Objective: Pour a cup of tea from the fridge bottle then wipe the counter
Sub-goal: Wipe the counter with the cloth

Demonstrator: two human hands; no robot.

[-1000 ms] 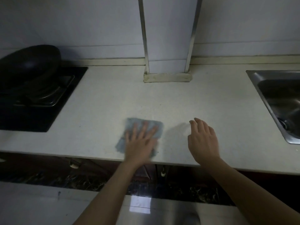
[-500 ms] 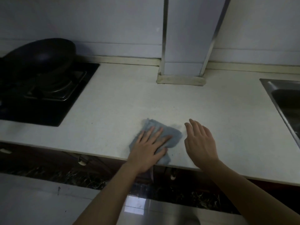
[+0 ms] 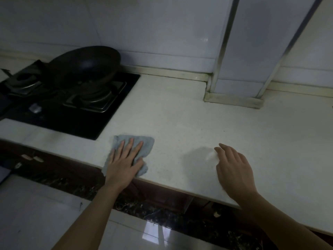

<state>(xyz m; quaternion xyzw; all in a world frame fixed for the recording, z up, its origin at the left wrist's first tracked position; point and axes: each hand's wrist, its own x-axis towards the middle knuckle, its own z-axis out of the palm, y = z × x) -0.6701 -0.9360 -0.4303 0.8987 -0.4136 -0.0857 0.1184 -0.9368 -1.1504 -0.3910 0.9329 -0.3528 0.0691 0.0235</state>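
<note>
Left hand [image 3: 124, 162] flat on blue cloth [image 3: 134, 144] near the white surface [image 3: 189, 127] edge, right hand [image 3: 234, 168] open beside it, black pan [image 3: 86, 63] on stove [image 3: 72, 109]

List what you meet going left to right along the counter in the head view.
Hob → cloth, pressed flat by the left hand → right hand.

I see a dim, bluish feed. The counter [image 3: 180, 114] is the brightest surface, while the stove [image 3: 54, 112] at ten o'clock sinks almost to black. A soft shadow lies at nine o'clock of the right hand [image 3: 234, 168]. The floor tile [image 3: 149, 230] at six o'clock shows small glare. Straight lines bow near the edges; detail looks soft.
</note>
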